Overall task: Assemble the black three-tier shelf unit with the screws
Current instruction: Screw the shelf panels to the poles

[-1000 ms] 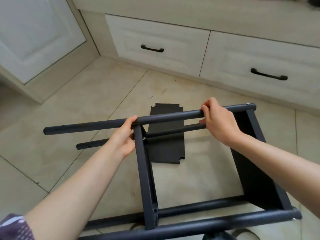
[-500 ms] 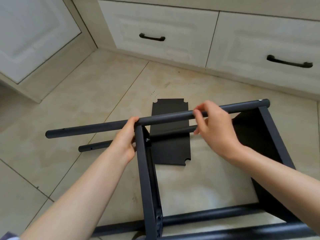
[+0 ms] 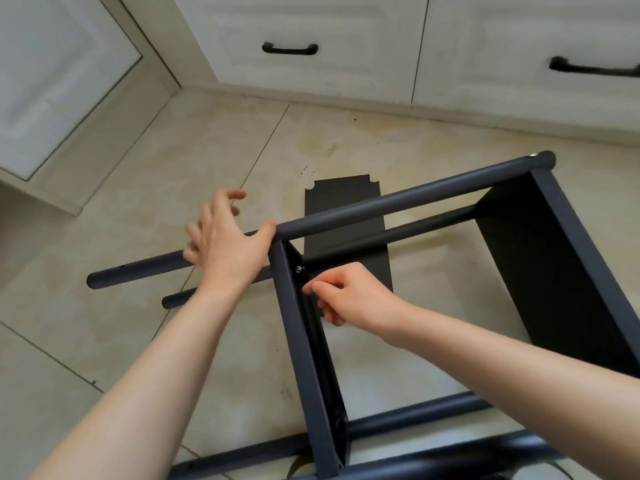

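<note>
The black shelf frame lies on its side on the tiled floor. Its upper pole (image 3: pixel 398 199) runs from the left up to the right, with a screw head (image 3: pixel 532 155) at its far end. Fixed between the poles are a middle shelf panel (image 3: pixel 301 358) and a right shelf panel (image 3: pixel 554 271). My left hand (image 3: pixel 225 244) lies over the upper pole with its fingers spread and its thumb against the pole. My right hand (image 3: pixel 353 296) is curled, thumb and forefinger together, just below a screw (image 3: pixel 298 269) in the middle panel. Nothing shows between those fingers.
A loose black shelf panel (image 3: pixel 346 199) lies flat on the floor behind the frame. White drawers with black handles (image 3: pixel 290 49) line the back, and a white cabinet door (image 3: pixel 52 81) stands at the left. Two lower poles (image 3: pixel 415 414) cross the foreground.
My right hand let go of the upper pole and came down to the screw on the middle panel. My left hand loosened its grip and spread its fingers.
</note>
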`<move>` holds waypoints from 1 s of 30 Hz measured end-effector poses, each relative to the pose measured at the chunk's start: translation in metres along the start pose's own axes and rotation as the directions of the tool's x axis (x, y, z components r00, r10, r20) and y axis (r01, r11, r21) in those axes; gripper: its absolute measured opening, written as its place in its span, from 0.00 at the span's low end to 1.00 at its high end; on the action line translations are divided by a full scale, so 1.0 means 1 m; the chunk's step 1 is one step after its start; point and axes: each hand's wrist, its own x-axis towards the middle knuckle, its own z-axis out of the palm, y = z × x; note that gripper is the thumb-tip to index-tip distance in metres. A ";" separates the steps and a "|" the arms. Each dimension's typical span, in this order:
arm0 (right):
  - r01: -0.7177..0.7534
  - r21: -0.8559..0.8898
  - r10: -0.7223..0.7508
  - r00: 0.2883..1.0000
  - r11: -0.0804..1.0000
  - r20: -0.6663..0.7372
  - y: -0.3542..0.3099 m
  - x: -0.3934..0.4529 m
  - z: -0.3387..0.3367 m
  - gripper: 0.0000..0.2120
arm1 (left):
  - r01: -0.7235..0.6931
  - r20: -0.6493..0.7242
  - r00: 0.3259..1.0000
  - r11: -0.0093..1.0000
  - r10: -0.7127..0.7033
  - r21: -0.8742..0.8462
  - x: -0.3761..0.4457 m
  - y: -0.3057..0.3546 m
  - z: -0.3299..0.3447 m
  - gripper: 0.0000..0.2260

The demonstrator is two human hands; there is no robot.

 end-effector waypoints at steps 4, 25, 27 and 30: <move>0.012 0.088 -0.016 0.999 0.996 0.050 -0.007 -0.003 0.010 0.18 | -0.183 0.261 0.943 0.977 0.207 -0.112 0.009 -0.008 -0.012 0.03; 0.045 -0.001 -0.045 0.993 0.999 -0.112 -0.028 0.003 0.027 0.17 | -0.627 0.187 0.765 0.779 0.617 -0.004 -0.005 -0.053 0.002 0.30; 0.055 0.037 -0.051 0.994 0.998 -0.100 -0.027 0.006 0.024 0.16 | -0.622 0.188 0.767 0.783 0.613 -0.014 -0.005 -0.052 0.002 0.30; 0.036 0.196 -0.028 0.999 0.980 -0.043 -0.022 0.007 0.020 0.13 | -0.544 0.180 0.821 0.838 0.541 -0.039 -0.013 -0.048 0.001 0.27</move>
